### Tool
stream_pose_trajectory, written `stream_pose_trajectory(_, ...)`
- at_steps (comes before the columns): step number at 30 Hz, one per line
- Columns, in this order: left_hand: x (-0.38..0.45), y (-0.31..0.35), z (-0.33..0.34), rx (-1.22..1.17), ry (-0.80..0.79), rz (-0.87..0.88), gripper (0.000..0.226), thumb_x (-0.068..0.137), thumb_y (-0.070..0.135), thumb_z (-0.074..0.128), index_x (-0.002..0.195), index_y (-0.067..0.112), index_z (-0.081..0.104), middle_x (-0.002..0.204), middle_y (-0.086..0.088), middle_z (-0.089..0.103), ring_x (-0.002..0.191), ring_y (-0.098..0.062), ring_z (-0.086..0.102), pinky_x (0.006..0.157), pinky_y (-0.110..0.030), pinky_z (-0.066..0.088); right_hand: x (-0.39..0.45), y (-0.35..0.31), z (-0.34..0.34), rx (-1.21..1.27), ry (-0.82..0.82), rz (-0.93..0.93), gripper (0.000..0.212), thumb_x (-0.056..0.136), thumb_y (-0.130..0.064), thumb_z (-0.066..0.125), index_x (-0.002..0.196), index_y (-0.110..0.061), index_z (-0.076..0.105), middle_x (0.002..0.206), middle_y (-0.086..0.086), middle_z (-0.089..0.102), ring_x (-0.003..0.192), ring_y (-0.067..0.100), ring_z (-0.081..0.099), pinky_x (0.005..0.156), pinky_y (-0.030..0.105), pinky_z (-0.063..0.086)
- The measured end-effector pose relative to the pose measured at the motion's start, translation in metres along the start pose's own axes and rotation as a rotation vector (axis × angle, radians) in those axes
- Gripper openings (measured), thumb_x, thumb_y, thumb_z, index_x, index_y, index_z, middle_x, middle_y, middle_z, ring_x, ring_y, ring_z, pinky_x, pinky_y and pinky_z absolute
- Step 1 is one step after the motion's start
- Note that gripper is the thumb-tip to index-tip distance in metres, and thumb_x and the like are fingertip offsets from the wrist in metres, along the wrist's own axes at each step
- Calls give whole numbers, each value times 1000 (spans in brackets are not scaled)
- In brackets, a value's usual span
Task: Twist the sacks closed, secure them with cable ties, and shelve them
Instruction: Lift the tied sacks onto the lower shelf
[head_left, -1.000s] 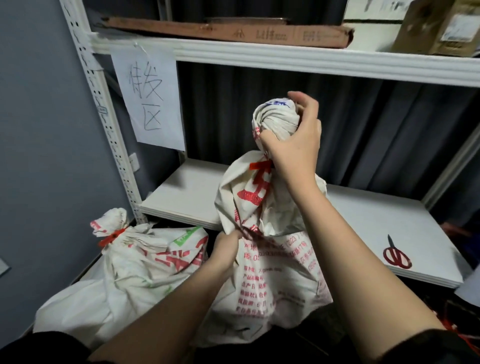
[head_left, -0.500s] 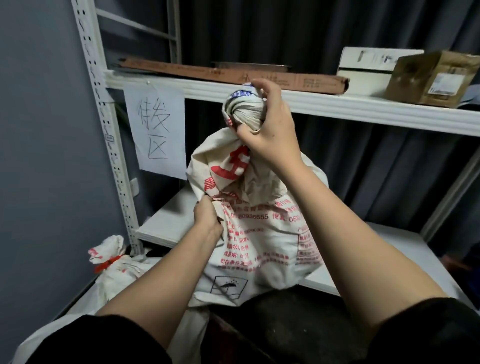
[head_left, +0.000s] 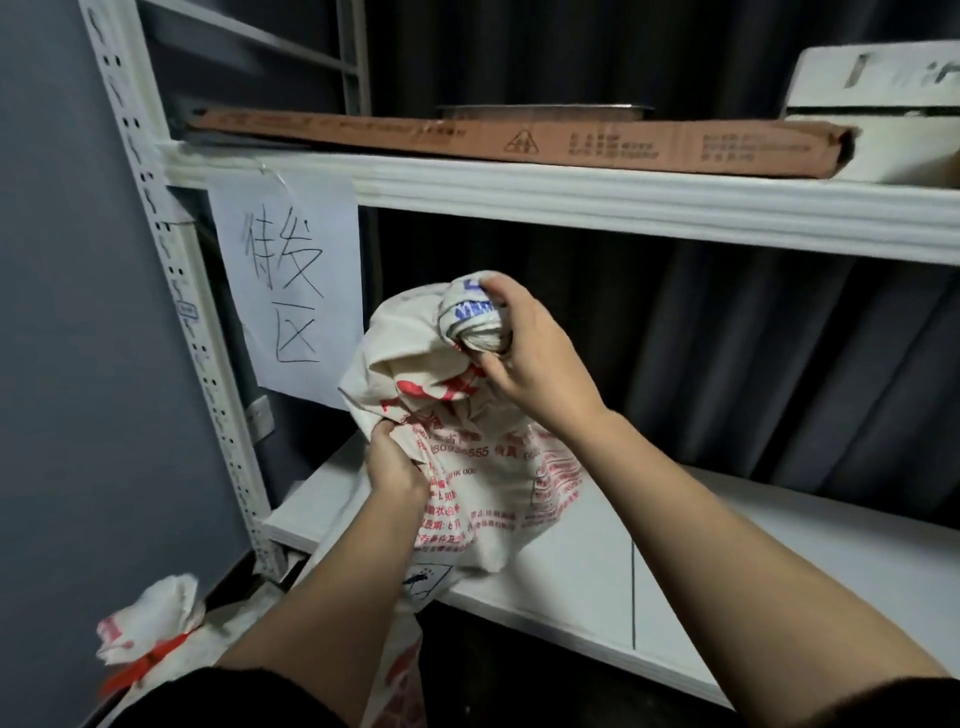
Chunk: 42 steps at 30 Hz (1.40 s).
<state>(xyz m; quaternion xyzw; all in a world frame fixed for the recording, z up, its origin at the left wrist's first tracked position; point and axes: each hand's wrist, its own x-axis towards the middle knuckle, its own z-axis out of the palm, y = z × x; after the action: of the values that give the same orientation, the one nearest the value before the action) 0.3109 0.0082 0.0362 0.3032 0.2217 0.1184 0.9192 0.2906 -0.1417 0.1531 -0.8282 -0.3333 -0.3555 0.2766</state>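
A white sack (head_left: 483, 483) printed with red text sits on the front left part of the white lower shelf (head_left: 779, 561), its bottom hanging a little over the edge. My right hand (head_left: 530, 364) grips the twisted neck at the top of the sack. Lower down, my left hand (head_left: 397, 467) clutches a fold of cloth on its left side. A second white sack (head_left: 156, 634), its neck bound by a red cable tie (head_left: 140, 662), lies on the floor at the lower left.
A paper sign (head_left: 291, 280) with handwritten characters hangs from the upper shelf (head_left: 571, 197). On that shelf lie a long brown carton (head_left: 519, 140) and a white box (head_left: 878, 104). The perforated upright (head_left: 171, 291) stands left; a dark curtain hangs behind.
Both hands have lifted the sack from the floor onto the lower shelf. The camera has moved closer and tilted up, so the scissors on the shelf are out of view.
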Motion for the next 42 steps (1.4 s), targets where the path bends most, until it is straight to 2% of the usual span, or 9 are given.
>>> stream_pose_trajectory(5, 50, -16, -33, 453, -112, 42, 34, 87, 26, 54, 115, 7, 59, 112, -19, 67, 105, -37, 64, 95, -51, 50, -3, 44, 53, 19, -55, 87, 65, 83, -7, 62, 141, -15, 35, 144, 3, 39, 127, 19, 45, 103, 37, 42)
stream_pose_trajectory(10, 67, -23, -58, 1442, -2, 268, 67, 90, 14, 56, 143, 8, 16, 122, -16, 54, 107, -39, 56, 82, -35, 44, 19, 49, 93, -162, -79, 186, 68, 82, -13, 58, 144, -24, 32, 131, 3, 41, 113, 25, 46, 80, 38, 52)
stream_pose_trajectory(15, 76, -30, -65, 2082, -232, 351, 42, 93, 8, 41, 135, 12, 37, 138, -12, 44, 117, -35, 52, 93, -40, 42, 37, 57, 119, -296, -127, 331, 64, 86, -18, 57, 143, -26, 31, 126, 10, 41, 105, 31, 47, 68, 36, 45)
stream_pose_trajectory(21, 95, -18, -69, 2097, -407, 90, 69, 82, 47, 57, 142, 25, 31, 149, -7, 36, 137, -32, 32, 112, -49, 26, 61, 86, 112, -236, -301, 656, 76, 92, -38, 54, 152, -30, 9, 150, 17, 22, 124, 40, 44, 95, 44, 42)
stream_pose_trajectory(25, 95, -15, -80, 2044, -402, 131, 83, 71, 65, 60, 141, 31, 30, 153, -5, 30, 138, -31, 29, 111, -50, 26, 31, 75, 118, 394, 111, 571, 77, 85, -27, 69, 146, -22, 23, 147, 6, 28, 116, 20, 56, 96, 39, 50)
stream_pose_trajectory(28, 91, -15, -86, 2005, -371, 239, 86, 73, 65, 62, 141, 27, 27, 152, -7, 29, 135, -29, 35, 108, -47, 33, -17, 72, 132, 396, 254, 610, 54, 83, -31, 72, 125, -17, 41, 125, -3, 40, 114, 10, 50, 98, 34, 47)
stream_pose_trajectory(31, 91, -15, -95, 1959, -251, 258, 105, 65, 74, 63, 146, 28, 15, 156, -9, 14, 140, -34, 23, 110, -51, 30, -68, 87, 152, 125, 92, 708, 53, 89, -45, 60, 132, -20, 41, 133, 1, 40, 130, 22, 39, 107, 39, 35)
stream_pose_trajectory(35, 100, -21, -100, 1912, -228, 179, 107, 66, 72, 65, 147, 30, 11, 154, -15, 14, 136, -40, 26, 110, -45, 29, -102, 100, 185, 19, -379, 981, 85, 80, -75, 46, 150, -43, 10, 161, 1, -3, 147, 35, -1, 114, 60, 10)
stream_pose_trajectory(42, 139, -30, -95, 1830, -151, 243, 95, 70, 64, 67, 145, 31, 19, 151, -13, 21, 128, -42, 38, 102, -41, 36, -76, 114, 243, 324, -330, 1314, 79, 85, -62, 52, 149, -43, 11, 158, 15, -10, 140, 48, 19, 115, 47, 22)
